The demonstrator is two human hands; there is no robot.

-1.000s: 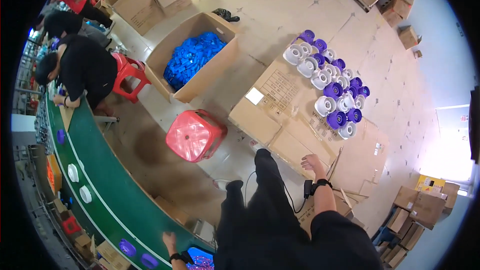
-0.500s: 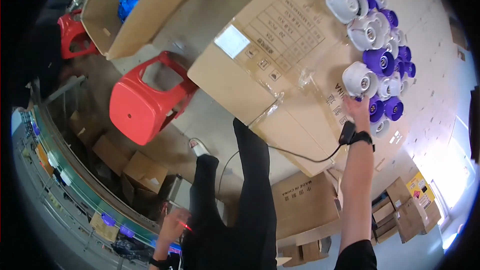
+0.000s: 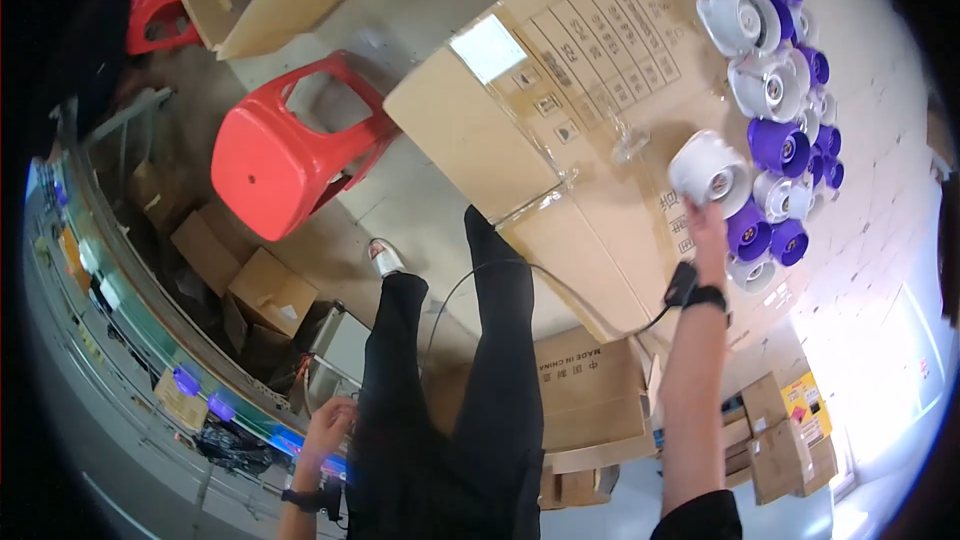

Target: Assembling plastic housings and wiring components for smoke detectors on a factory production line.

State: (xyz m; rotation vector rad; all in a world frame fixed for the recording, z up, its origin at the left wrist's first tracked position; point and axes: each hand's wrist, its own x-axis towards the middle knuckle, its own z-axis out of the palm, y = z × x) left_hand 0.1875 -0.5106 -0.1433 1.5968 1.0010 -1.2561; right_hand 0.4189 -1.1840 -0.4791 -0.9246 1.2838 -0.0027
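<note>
My right hand (image 3: 708, 230) reaches over a large flattened-looking cardboard box and grips the lower edge of a white round plastic housing (image 3: 700, 162) with a hub in its middle. Beside it stand rows of similar parts, among them a white housing (image 3: 765, 85) and a purple cup-shaped part (image 3: 778, 145). Low on the left, next to my leg, my left hand (image 3: 328, 427) has its fingers curled in; whatever it may hold is hidden. A black band with a small box and cable (image 3: 680, 285) sits at my right wrist.
The cardboard box (image 3: 470, 135) carries the parts. A red stool (image 3: 262, 175) stands to its left, an open carton (image 3: 300, 0) with blue pieces beyond. A glass-edged bench (image 3: 170, 325) curves along the left. Small cartons (image 3: 778, 450) are stacked at lower right.
My right hand has drawn the white housing leftward, away from the other parts. My left hand has shifted slightly left; the red glow at its fingers no longer shows. The view has shifted.
</note>
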